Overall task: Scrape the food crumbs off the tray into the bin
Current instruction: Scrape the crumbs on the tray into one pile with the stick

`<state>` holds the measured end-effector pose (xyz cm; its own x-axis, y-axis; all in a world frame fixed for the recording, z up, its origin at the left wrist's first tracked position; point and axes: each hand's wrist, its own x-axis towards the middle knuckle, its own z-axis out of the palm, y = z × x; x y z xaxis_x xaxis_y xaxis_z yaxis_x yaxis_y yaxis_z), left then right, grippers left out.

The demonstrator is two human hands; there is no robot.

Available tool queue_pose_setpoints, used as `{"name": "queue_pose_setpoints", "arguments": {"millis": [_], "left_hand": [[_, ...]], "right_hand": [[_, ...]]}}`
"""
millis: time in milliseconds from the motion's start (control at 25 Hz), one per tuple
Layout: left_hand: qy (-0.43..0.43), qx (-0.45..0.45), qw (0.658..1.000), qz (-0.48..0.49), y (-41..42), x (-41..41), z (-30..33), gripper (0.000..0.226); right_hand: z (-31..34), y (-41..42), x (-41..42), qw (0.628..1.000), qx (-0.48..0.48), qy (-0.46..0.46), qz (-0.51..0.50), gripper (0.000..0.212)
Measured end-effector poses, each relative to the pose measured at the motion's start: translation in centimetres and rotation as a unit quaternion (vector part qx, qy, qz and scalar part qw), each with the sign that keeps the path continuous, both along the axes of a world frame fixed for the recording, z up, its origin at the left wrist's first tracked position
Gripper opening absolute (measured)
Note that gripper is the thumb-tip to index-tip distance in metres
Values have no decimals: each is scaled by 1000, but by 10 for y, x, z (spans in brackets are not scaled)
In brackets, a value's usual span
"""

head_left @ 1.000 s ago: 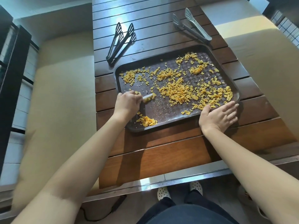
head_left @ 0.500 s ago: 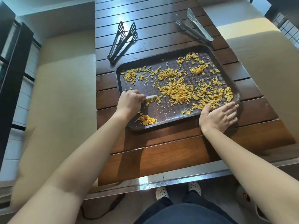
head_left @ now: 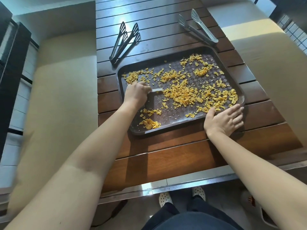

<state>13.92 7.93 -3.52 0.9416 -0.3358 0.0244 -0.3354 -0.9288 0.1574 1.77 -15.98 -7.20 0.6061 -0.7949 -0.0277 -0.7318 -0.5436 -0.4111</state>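
The tray [head_left: 172, 128] lies on the slatted wooden bench [head_left: 166, 155], tilted a little in view, with yellow crumbs [head_left: 181, 94] scattered over most of it. The left hand [head_left: 136, 92] is curled closed around a small pale scraper [head_left: 157, 90], whose tip points right at the edge of the big central heap of crumbs. A second ago this hand sat lower, near the tray's left rim with the scraper just above the small pile [head_left: 150, 124] at the near left corner; it has since moved up and farther from the person, and a loose trail of crumbs now lies between that pile and the hand. The right hand [head_left: 224, 121] stays flat and spread open, holding nothing, its fingers pressed on the tray's near right rim and the bench, as before. Two pairs of tongs rest on the bench beyond the tray, unmoved: dark tongs [head_left: 124, 41] at the left, steel tongs [head_left: 198, 28] at the right. No bin is in view
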Motion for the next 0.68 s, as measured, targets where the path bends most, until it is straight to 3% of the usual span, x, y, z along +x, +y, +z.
{"name": "queue_pose_setpoints", "arguments": {"millis": [240, 320, 440, 520, 680], "left_hand": [[-7, 25, 983, -180, 37, -42, 11, 23], [-31, 9, 984, -176, 36, -38, 12, 20], [-60, -29, 994, -90, 5, -24, 7, 22], [-40, 0, 997, -65, -14, -17, 3, 26], [-13, 17, 989, -147, -3, -26, 0, 27]], "right_hand": [[2, -1, 0, 1000, 7, -5, 1, 83], [2, -1, 0, 1000, 8, -6, 2, 83], [2, -1, 0, 1000, 8, -2, 1, 82], [1, 0, 1, 1000, 5, 1, 1, 82], [0, 0, 1, 1000, 2, 3, 0, 82]]}}
